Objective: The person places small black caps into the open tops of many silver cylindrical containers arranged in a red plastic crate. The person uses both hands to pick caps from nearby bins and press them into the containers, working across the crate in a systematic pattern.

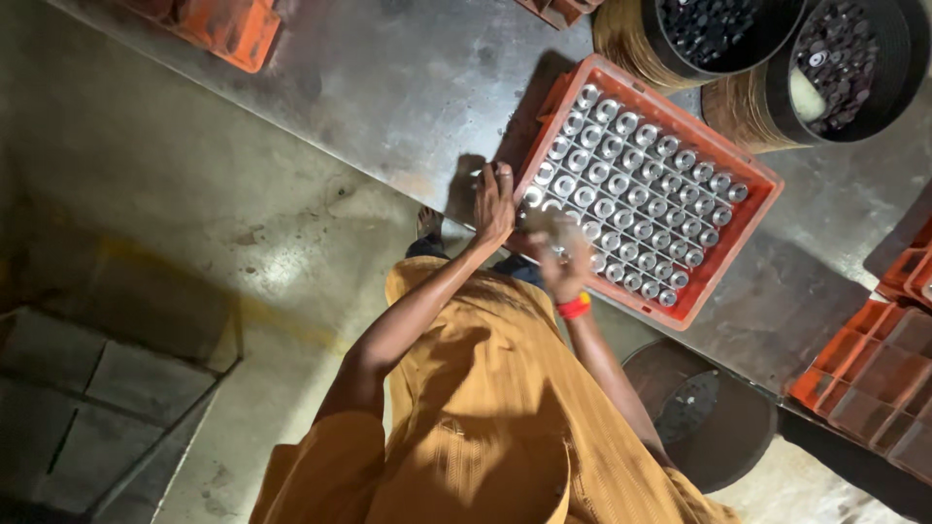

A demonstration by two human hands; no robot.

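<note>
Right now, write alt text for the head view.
A person in a mustard-yellow garment rests the left hand on the corner of an orange crate packed with rows of small silver cylinders on a steel table; the blurred right hand reaches among them. Two black tubs stand behind.

You have one orange crate (649, 190) in front of you, packed with shiny metal cylinders (633, 195) in about six rows of roughly nine each, so somewhere near fifty; your right hand (566, 260) blurs over a few, so the exact count cannot be read. Two round black tubs (770, 76) of dark small parts sit beyond it. You can see parts of four more orange crates (231, 29) at the frame edges. One dark round bin (706, 415) stands below the table edge. Two hands show: your left hand (492, 206) and your right.
</note>
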